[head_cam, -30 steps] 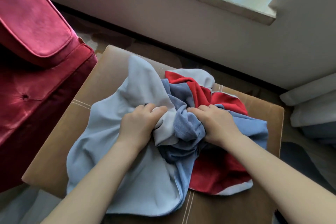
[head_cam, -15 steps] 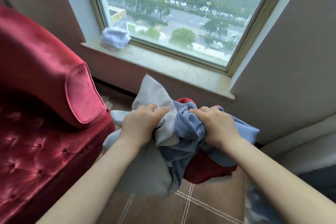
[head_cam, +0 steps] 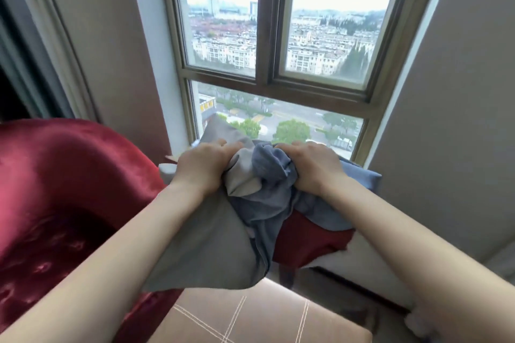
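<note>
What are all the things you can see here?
grey cloth: one, grey, hanging down on the bundle's left side
blue cloth: one, blue, bunched in the bundle's middle
red cloth: one, red, under the blue cloth, to the right
armchair: one, red, left
footstool: one, brown with pale stitched lines, bottom, below the bundle
window: one, brown frame, straight ahead
left hand: one, grips the grey cloth
right hand: one, grips the blue cloth

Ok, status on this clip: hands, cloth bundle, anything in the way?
Left hand and right hand both grip the cloth bundle. Bundle held in the air above the tan ottoman. Red armchair close at left.
</note>
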The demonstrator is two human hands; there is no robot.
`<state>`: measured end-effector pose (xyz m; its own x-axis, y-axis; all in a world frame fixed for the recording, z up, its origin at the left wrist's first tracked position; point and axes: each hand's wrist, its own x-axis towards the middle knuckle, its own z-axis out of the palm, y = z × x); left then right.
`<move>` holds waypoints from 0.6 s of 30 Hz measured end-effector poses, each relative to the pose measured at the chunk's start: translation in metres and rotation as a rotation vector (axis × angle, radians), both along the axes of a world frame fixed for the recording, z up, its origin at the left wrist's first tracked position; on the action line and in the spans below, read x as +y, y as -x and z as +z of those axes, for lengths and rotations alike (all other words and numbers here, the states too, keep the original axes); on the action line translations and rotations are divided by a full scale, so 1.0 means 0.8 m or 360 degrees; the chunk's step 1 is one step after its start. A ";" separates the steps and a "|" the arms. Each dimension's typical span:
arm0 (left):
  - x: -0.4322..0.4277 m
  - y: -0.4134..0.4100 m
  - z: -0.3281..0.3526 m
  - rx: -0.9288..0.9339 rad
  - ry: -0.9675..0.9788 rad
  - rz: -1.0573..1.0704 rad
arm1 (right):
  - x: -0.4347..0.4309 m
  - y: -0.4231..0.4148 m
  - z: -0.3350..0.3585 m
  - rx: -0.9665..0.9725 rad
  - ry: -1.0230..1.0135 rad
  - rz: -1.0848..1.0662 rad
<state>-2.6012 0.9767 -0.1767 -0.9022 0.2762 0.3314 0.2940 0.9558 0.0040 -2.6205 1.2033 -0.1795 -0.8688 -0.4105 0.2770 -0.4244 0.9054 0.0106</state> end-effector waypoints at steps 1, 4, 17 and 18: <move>-0.005 -0.005 0.013 0.0009 -0.0006 0.0019 | -0.006 -0.001 0.016 0.0014 -0.0014 0.0015; -0.024 -0.021 0.049 0.0057 -0.0074 0.0073 | -0.025 -0.005 0.056 0.0085 -0.0059 0.0069; -0.193 -0.158 0.106 0.0217 -0.0235 0.0656 | -0.223 -0.042 0.131 0.0323 -0.0055 0.0705; -0.211 -0.177 0.110 0.0224 -0.0236 0.0719 | -0.247 -0.050 0.134 0.0339 -0.0047 0.0764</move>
